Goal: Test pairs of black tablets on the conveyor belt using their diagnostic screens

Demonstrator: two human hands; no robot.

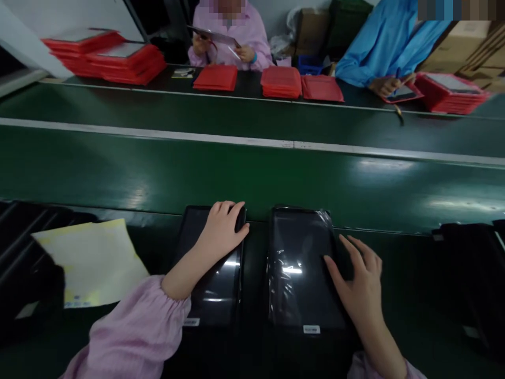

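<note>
Two dark tablets lie side by side in front of me, each with a small white label near its lower edge. My left hand (223, 231) rests over the top of the left tablet (215, 295), its thumb apart from the fingers near the upper right corner. Clear, wrinkled plastic film covers the right tablet (302, 247). Beside that tablet's right edge is my right hand (359, 279), fingers spread and thumb over the edge of the screen. Whether the thumb touches it, I cannot tell. Neither hand is gripping anything visible.
A yellowish sheet (98, 263) lies left, next to dark stacked items (23, 263); more dark items (469, 279) are at right. Beyond the green conveyor belt (244, 173), two people (256, 31) (379, 47) handle tablets among red pouch stacks (280, 81).
</note>
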